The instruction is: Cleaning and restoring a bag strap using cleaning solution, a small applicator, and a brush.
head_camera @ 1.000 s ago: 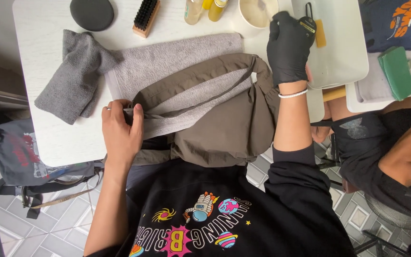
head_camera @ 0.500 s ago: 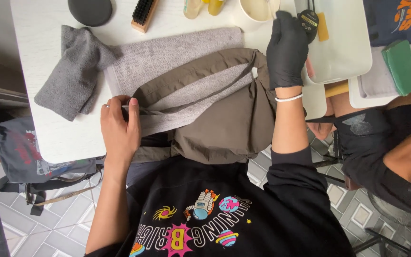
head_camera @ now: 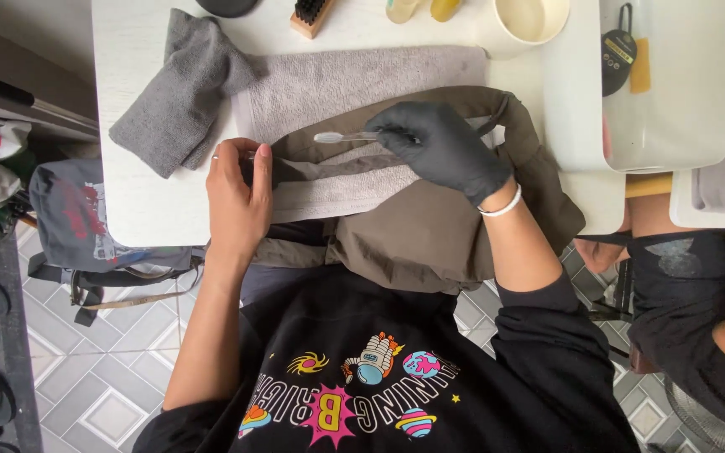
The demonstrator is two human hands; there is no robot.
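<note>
White table (head_camera: 153, 210), grey towel (head_camera: 354, 80) spread out. Small clear brush (head_camera: 339, 137), now brought from the tray, is pinched by gloved right hand (head_camera: 442, 151) over brown bag (head_camera: 430, 235); bag edge is pressed flat under bare left hand (head_camera: 238, 200).

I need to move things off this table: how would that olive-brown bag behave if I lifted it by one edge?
The bag would probably flop and sag: its fabric already folds and drapes over the table edge. It looks light, since the bare left hand pins one end flat. The towel under it might drag along.
</note>
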